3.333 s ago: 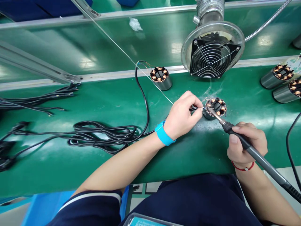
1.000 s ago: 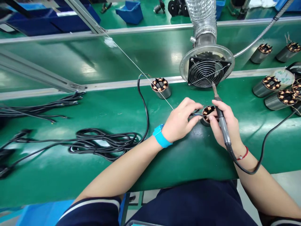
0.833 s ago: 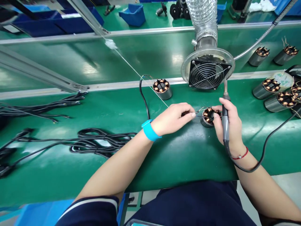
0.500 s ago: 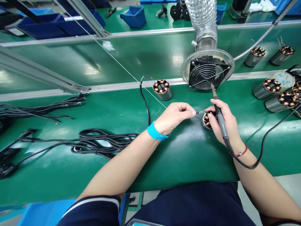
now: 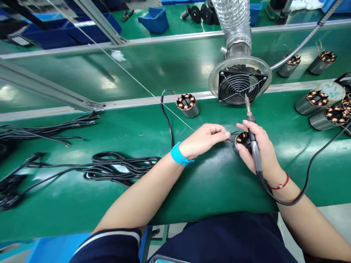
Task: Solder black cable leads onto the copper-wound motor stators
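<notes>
My left hand [image 5: 207, 138], with a blue band at the wrist, pinches thin dark wires that run to a motor stator [image 5: 242, 138] with copper coils. My right hand [image 5: 260, 148] is wrapped round a soldering iron [image 5: 254, 146], its tip pointing up and away in front of the fan grille [image 5: 239, 88]. The thumb of that hand rests by the stator's rim, and its palm and the iron hide the stator's right side. A second stator [image 5: 188, 106] stands upright behind my left hand, with a black cable beside it.
Coiled black cables [image 5: 117, 168] and a bundle of cable ends [image 5: 55, 128] lie at the left. More stators [image 5: 326, 117] stand at the right. A foil duct [image 5: 234, 25] comes down to the fan. The iron's cord loops over my right forearm.
My right hand has opened its fingers a little around the iron and moved slightly left and down. My left hand has shifted slightly right and down, still pinching the wires.
</notes>
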{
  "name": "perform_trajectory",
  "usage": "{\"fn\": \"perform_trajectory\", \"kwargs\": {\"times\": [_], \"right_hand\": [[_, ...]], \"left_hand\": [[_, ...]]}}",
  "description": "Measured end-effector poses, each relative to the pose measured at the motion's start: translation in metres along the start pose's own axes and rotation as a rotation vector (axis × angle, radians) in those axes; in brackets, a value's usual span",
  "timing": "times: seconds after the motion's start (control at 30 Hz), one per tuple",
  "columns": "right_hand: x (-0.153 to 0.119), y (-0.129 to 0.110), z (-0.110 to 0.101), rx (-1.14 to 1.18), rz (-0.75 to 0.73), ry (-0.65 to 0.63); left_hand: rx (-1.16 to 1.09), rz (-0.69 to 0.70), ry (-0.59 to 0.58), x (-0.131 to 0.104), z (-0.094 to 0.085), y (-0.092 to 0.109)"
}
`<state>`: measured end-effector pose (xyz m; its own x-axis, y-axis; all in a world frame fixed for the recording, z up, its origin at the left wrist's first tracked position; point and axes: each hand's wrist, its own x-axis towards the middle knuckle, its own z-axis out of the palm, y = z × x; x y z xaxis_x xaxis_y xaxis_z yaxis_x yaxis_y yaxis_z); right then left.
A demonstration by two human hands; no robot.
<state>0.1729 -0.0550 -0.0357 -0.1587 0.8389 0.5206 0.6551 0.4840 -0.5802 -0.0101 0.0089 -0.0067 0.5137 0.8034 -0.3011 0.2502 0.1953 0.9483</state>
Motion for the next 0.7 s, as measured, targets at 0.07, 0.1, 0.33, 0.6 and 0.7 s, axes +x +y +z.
{"fn": "perform_trajectory", "kwargs": {"times": [0.07,0.1,0.33,0.6,0.7], "right_hand": [[0.0,0.001,0.0,-0.021,-0.051,-0.017],[0.0,0.001,0.0,-0.032,-0.063,-0.018],[0.002,0.001,-0.001,-0.1,-0.096,0.02],[0.0,-0.001,0.001,-0.115,-0.045,0.117],[0.0,-0.002,0.005,-0.126,-0.01,0.133]], "left_hand": [[0.005,-0.006,-0.023,-0.001,-0.002,0.001],[-0.008,-0.008,-0.019,-0.001,-0.002,0.0],[-0.145,-0.024,0.002,-0.002,0.007,-0.005],[-0.184,-0.073,-0.231,-0.004,0.009,-0.008],[-0.119,-0.041,-0.212,-0.002,0.019,-0.013]]}}
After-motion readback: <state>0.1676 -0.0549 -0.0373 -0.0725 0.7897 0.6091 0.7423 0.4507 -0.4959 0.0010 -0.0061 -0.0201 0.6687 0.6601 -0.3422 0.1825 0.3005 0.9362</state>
